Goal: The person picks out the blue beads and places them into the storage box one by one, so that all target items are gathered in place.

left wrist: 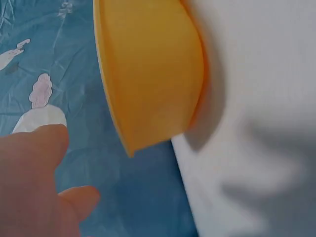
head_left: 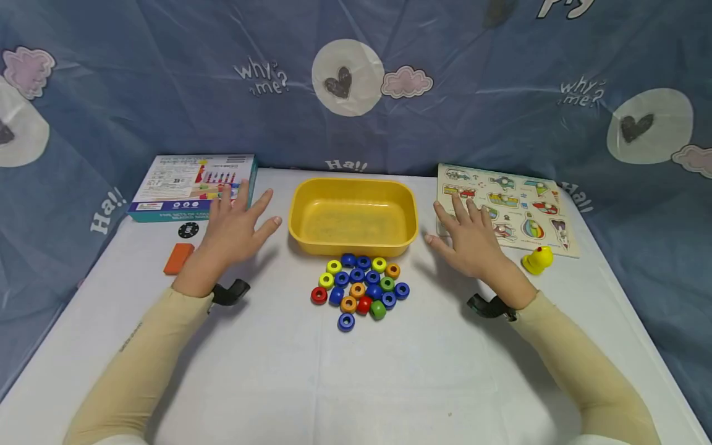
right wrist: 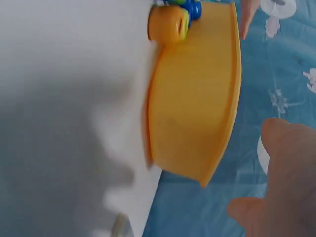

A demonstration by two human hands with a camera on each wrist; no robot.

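In the head view a yellow plastic tub (head_left: 353, 248) stands at the table's back middle, with nothing in it. Several round beads with holes, blue, yellow, orange, red and green, lie in a loose cluster in front of it, among them a blue bead (head_left: 346, 322) and a red bead (head_left: 319, 295). My left hand (head_left: 233, 230) hovers left of the tub with fingers spread, holding nothing. On the tub's other side my right hand (head_left: 470, 240) is likewise spread and holds nothing. Both wrist views show the tub's side apart from the fingers.
A flat box (head_left: 191, 185) lies at the back left, near a black round chip (head_left: 188, 230) and an orange-red block (head_left: 178, 258). At the back right are a picture puzzle board (head_left: 523, 204) and a small yellow duck (head_left: 537, 260). A blue printed cloth (head_left: 445, 123) hangs behind the white table.
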